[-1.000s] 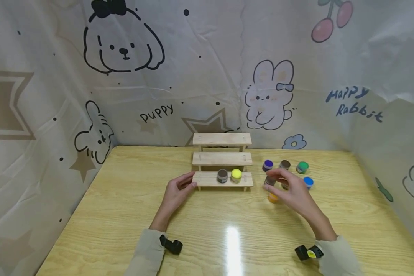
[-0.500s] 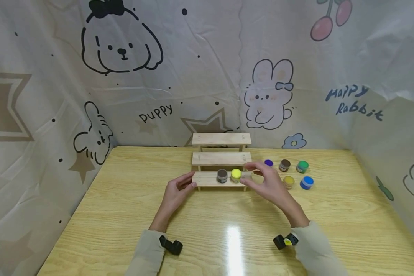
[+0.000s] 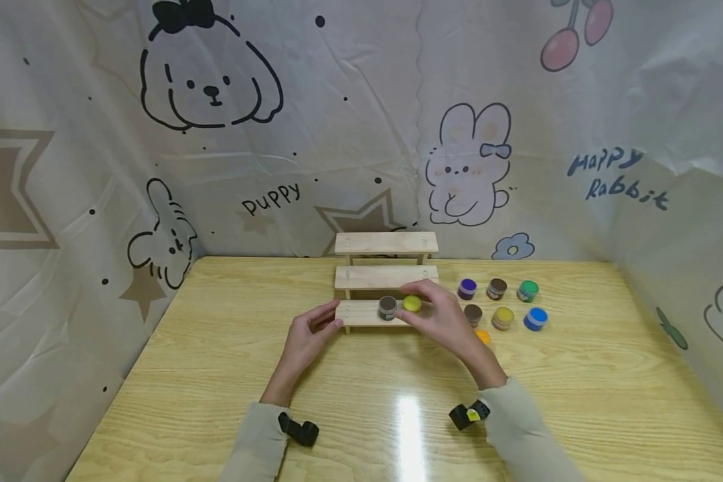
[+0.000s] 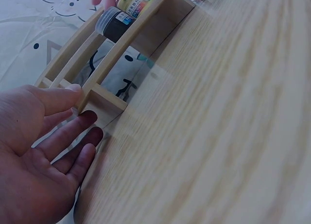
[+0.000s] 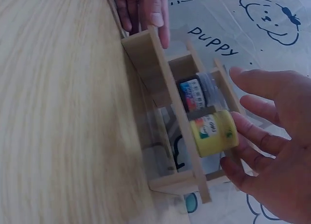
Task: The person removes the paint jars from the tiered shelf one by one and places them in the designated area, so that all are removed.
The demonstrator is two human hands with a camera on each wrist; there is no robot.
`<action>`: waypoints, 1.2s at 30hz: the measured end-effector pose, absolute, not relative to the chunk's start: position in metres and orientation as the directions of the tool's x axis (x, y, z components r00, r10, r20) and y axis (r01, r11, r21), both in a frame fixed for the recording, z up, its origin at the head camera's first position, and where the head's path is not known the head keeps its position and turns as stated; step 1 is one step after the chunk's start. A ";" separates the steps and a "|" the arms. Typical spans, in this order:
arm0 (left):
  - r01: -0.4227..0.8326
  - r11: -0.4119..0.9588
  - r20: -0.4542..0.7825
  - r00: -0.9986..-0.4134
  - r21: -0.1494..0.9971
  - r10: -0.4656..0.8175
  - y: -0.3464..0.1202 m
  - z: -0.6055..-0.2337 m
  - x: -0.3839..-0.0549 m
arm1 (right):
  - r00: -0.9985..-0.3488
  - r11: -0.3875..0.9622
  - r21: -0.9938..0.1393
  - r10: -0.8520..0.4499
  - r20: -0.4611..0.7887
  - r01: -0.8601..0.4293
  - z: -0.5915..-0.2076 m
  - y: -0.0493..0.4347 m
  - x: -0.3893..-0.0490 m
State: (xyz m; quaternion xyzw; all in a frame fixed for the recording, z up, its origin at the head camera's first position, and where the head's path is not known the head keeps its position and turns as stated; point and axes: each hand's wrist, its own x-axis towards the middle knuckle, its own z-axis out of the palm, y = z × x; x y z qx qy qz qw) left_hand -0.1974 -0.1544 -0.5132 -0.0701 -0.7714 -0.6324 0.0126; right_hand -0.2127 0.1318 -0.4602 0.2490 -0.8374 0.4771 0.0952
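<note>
A small three-tier wooden stand (image 3: 361, 313) stands on the table, with a dark-lidded paint jar (image 3: 387, 307) and a yellow paint jar (image 3: 412, 304) side by side on its lowest step. My left hand (image 3: 310, 336) grips the left end of that step; in the left wrist view its thumb lies on the corner of the wood. Around the yellow jar, my right hand (image 3: 438, 317) spreads its thumb and fingers. The right wrist view has the fingertips right at the lid of the yellow jar (image 5: 216, 132), while the thumb stays apart from it.
Right of the stand are several more paint jars: purple (image 3: 466, 288), brown (image 3: 497, 288), green (image 3: 527, 290), another brown (image 3: 472, 314), dark yellow (image 3: 503, 318), blue (image 3: 535, 318) and orange (image 3: 483, 336), partly behind my right wrist. A printed cloth (image 3: 361, 134) hangs behind the table.
My right hand has moved left from the loose jars to the yellow jar on the stand, uncovering several jars. The left hand has stayed on the stand.
</note>
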 end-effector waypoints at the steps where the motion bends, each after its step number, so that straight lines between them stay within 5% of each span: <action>1: 0.124 0.192 0.108 -0.990 0.973 0.092 -0.154 -0.513 -0.197 | -0.853 0.428 -0.741 -0.328 0.406 -0.517 -0.461 0.130 -0.213; 36: 0.139 0.208 0.123 -0.989 0.968 0.085 -0.156 -0.513 -0.197 | -0.921 0.503 -0.773 -0.246 0.300 -0.386 -0.469 0.108 -0.215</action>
